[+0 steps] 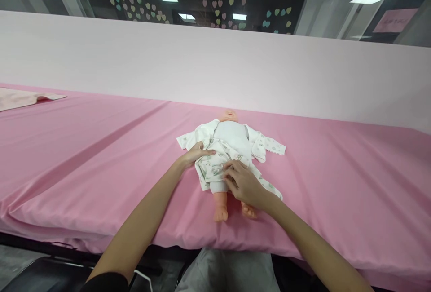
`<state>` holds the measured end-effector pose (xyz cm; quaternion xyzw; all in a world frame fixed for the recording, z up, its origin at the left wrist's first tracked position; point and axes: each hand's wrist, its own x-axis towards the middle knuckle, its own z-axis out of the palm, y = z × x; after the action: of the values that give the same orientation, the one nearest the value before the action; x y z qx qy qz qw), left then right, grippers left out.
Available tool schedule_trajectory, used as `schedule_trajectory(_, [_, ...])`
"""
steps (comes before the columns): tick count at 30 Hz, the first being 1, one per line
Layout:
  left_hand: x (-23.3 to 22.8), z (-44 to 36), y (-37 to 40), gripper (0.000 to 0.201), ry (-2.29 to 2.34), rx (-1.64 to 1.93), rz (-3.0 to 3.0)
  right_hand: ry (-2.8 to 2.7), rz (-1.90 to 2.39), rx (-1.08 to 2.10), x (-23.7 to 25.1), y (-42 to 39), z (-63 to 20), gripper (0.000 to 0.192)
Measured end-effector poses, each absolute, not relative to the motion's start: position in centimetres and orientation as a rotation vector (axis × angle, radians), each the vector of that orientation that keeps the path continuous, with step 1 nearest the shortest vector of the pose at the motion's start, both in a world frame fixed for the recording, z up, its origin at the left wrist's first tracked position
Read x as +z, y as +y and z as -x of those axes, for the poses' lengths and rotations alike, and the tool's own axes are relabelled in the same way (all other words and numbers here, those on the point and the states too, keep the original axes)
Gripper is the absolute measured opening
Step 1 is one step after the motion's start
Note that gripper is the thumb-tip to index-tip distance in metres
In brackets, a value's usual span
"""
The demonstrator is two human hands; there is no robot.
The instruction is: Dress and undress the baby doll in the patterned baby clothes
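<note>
On the pink-covered table [101, 148], near its front edge and a little right of middle, lies a baby doll [230, 137] on its back, head toward twelve o'clock and bare feet toward six. A white printed baby garment [215, 166] is spread under and partly over the doll; one sleeve reaches out toward three o'clock and another bunches at nine o'clock beside the doll's shoulder. The doll's white cloth torso is uncovered in the middle, and its two peach legs stick out below the garment's hem.

At the doll's nine o'clock side rests the left hand [197, 152], palm down and fingers stretched nearly flat over the folded front flap of the garment, pressing on it rather than gripping it. At about five o'clock from the doll's torso sits the right hand [243, 183], fingers curled and fingertips drawn together on the garment's fabric near the doll's hips; it seems to pinch the cloth, though the exact hold is hidden by the fingers. That hand also covers part of the doll's far leg.

At ten o'clock, far off at the table's left edge, lies a pale pink cloth [23, 98]. Behind the table at twelve o'clock stands a light pink partition [215, 58], with glass above it bearing paper heart stickers [222, 13].
</note>
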<state>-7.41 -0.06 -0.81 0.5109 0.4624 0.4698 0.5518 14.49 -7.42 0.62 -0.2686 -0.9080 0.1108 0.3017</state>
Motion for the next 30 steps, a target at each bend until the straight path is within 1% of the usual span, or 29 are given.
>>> schedule_trajectory(3, [-1.0,7.3,0.1,0.047,1.104,1.149,-1.175,-2.484,0.579,0.682,2.1,-7.9,-15.1,0.007])
schedule_trajectory(5, [-1.0,7.2,0.2,0.043,1.074,1.166,-1.134,-2.400,0.533,0.898,2.5,-7.3,-15.5,0.011])
schedule_trajectory(6, [-0.9,7.2,0.2,0.041,1.053,1.175,-1.103,-2.300,0.567,0.931,2.4,-6.6,-15.8,0.013])
schedule_trajectory(7, [-0.9,7.2,0.2,0.039,1.030,1.185,-1.069,-2.177,0.646,0.896,2.0,-5.8,-16.0,0.015])
schedule_trajectory(9, [-0.8,7.2,0.2,0.036,0.984,1.204,-1.004,-1.975,0.858,0.656,0.9,-3.9,-16.6,0.016])
schedule_trajectory(11, [-0.8,7.2,0.3,0.033,0.935,1.202,-0.975,-1.926,1.037,0.376,-0.4,-2.2,-17.3,0.017])
schedule_trajectory(12, [-0.9,7.2,0.3,0.032,0.915,1.190,-0.975,-1.949,1.089,0.289,-1.0,-1.5,-17.7,0.019])
schedule_trajectory(15, [-1.2,7.4,0.4,0.031,0.897,1.128,-1.005,-2.074,1.099,0.213,-1.9,-0.5,-18.3,0.023])
schedule_trajectory(18, [-1.2,7.6,0.3,0.032,0.866,1.017,-1.013,-2.213,1.058,0.176,-1.8,-0.9,-18.2,0.029])
schedule_trajectory(22, [-1.1,7.4,0.1,0.034,0.886,0.930,-0.890,-2.379,1.040,0.252,-1.5,-2.1,-17.5,0.037])
schedule_trajectory(24, [-1.0,7.1,0.2,0.041,0.915,0.974,-0.873,-2.375,1.004,0.323,-1.5,-2.5,-17.0,0.031])
schedule_trajectory(26, [-1.1,6.9,0.3,0.044,0.931,1.039,-0.946,-2.297,0.930,0.416,-1.5,-2.8,-16.6,0.021])
schedule_trajectory(28, [-1.0,6.8,0.4,0.039,0.961,1.076,-1.043,-2.159,0.878,0.563,-1.4,-3.1,-16.3,0.016])
schedule_trajectory(30, [-0.9,7.0,0.4,0.035,0.987,1.086,-1.100,-1.982,0.865,0.775,-1.1,-3.2,-16.2,0.016])
